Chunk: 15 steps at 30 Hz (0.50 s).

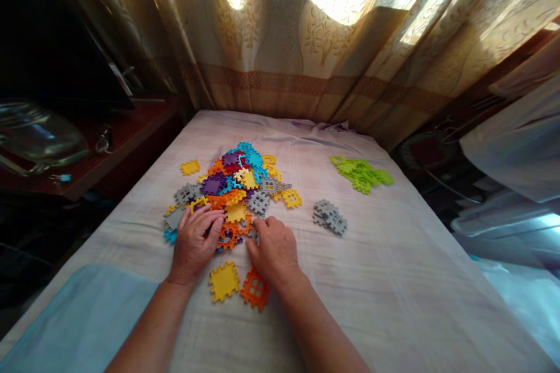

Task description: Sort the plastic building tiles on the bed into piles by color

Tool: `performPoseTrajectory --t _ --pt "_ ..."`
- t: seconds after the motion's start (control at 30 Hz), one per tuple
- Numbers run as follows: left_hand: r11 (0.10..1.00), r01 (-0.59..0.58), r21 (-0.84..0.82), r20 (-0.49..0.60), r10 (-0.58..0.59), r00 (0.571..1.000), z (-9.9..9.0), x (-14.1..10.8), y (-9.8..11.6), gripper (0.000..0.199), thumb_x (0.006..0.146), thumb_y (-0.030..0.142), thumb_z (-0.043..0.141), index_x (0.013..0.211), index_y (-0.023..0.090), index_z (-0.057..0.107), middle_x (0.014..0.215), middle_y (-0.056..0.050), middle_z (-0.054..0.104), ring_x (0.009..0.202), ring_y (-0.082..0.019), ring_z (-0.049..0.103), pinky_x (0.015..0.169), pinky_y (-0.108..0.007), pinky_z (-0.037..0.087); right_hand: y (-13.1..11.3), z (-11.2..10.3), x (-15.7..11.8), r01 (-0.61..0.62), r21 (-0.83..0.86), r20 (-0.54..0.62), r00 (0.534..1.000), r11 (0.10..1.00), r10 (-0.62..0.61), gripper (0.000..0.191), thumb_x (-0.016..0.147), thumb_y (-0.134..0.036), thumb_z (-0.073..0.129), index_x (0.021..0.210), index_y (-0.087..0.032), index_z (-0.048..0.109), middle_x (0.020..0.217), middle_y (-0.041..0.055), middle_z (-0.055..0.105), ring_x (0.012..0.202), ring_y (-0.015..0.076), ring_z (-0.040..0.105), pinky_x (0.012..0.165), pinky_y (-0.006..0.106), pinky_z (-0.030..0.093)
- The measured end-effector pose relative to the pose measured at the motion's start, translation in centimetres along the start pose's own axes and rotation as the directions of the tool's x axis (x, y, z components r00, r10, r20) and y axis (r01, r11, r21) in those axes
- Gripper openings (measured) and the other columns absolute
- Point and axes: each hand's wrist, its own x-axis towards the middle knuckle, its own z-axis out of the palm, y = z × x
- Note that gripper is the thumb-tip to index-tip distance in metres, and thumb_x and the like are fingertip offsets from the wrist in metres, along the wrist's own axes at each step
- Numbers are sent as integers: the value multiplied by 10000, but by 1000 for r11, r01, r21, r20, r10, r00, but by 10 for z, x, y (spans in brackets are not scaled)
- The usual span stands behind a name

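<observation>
A mixed pile of toothed plastic tiles in purple, blue, orange, yellow and grey lies on the cloth-covered surface, with a purple tile [213, 184] near its middle. My left hand [196, 242] rests at the pile's near left side, fingers apart over the tiles. At the near right edge, my right hand [273, 245] has its fingers curled around a grey tile [253, 234], mostly hidden by them. Closer to me lie a yellow tile [224, 281] and an orange window tile [255, 289], the latter just below my right hand.
Grey tiles [329, 217] form a small heap right of the pile, and green tiles [362, 174] another farther back. A pale blue cloth [87, 317] lies at the near left. Beyond the left edge, a dark shelf [144, 128] holds a glass vessel [41, 137]. Curtains hang behind.
</observation>
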Motion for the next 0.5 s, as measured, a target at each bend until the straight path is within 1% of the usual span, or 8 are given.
performPoseTrajectory --t 0.13,0.23,0.3,0.37,0.5 --pt "1000 7 5 10 -7 1000 0 0 0 295 931 403 480 928 266 742 1002 -35 776 1089 -242 671 1126 -488 334 7 -1 2 5 -18 48 999 1000 -4 234 861 -200 549 1065 -229 661 1009 105 679 905 249 645 733 339 431" --pt "1000 22 -1 19 -22 1000 0 0 0 289 922 407 488 918 270 743 996 -34 776 1093 -241 669 1135 -492 328 22 -7 3 -1 8 21 1000 1000 0 251 832 -174 556 1058 -223 654 993 92 694 877 228 649 730 319 427" --pt "999 32 -9 17 -32 999 0 0 0 289 918 411 490 904 270 742 991 -34 776 1088 -240 670 1140 -494 323 37 -12 3 -23 54 -33 999 998 25 265 807 -162 570 1052 -227 646 986 68 704 865 204 648 728 296 423" --pt "999 42 -13 14 -42 999 0 0 1 295 917 411 485 894 268 741 988 -31 776 1088 -238 670 1143 -491 319 55 -19 3 -63 101 -80 994 993 71 243 786 -152 581 1007 -231 646 970 45 712 833 182 644 719 279 417" --pt "999 46 -11 8 -46 999 1 0 1 306 920 416 475 882 269 741 981 -29 778 1082 -234 673 1140 -484 321 100 -32 2 -200 131 -139 966 971 218 179 773 -175 613 935 -235 659 928 31 720 763 172 637 690 277 407"
